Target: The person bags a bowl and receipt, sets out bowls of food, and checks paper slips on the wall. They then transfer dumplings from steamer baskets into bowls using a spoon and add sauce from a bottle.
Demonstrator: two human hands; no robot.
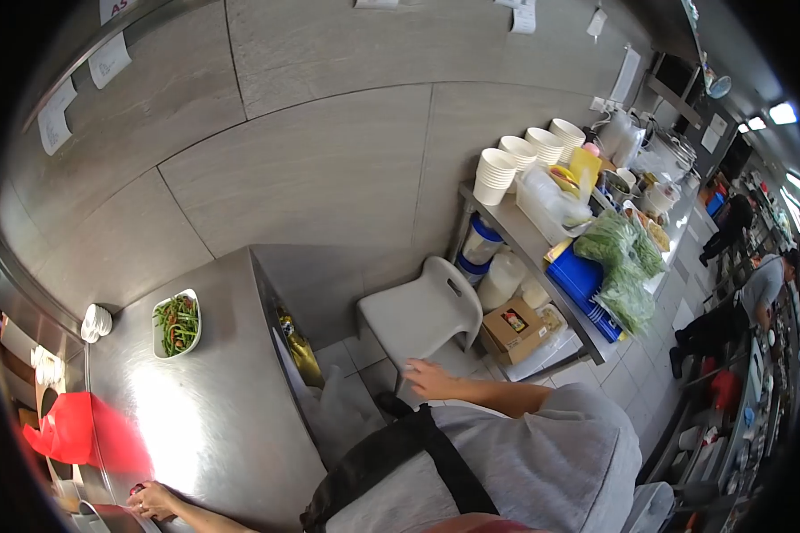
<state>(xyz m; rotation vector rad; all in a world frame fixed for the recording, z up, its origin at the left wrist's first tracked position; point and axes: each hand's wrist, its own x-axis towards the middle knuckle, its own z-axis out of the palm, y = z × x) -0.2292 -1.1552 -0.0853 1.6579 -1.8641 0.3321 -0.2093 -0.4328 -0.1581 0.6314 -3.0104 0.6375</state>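
Observation:
My left hand [156,501] is at the lower left, over the edge of the steel counter [231,426]. Its fingers curl around a small dark red item [137,489], mostly hidden, whose kind I cannot make out. Close above this hand lies a bright red plastic bag [67,428]. Farther up the counter is a white dish of green beans [177,324] mixed with reddish bits. My right hand [431,380] hangs in the air in front of the grey plastic chair [422,306], with nothing in it and its fingers loosely apart.
Small white bowls [97,322] are stacked by the wall. A side table [551,289] carries stacked paper tubs [495,176], bagged greens [627,266] and a blue tray [582,280]; a cardboard box [513,330] sits below. Two people [760,293] stand along the far right aisle.

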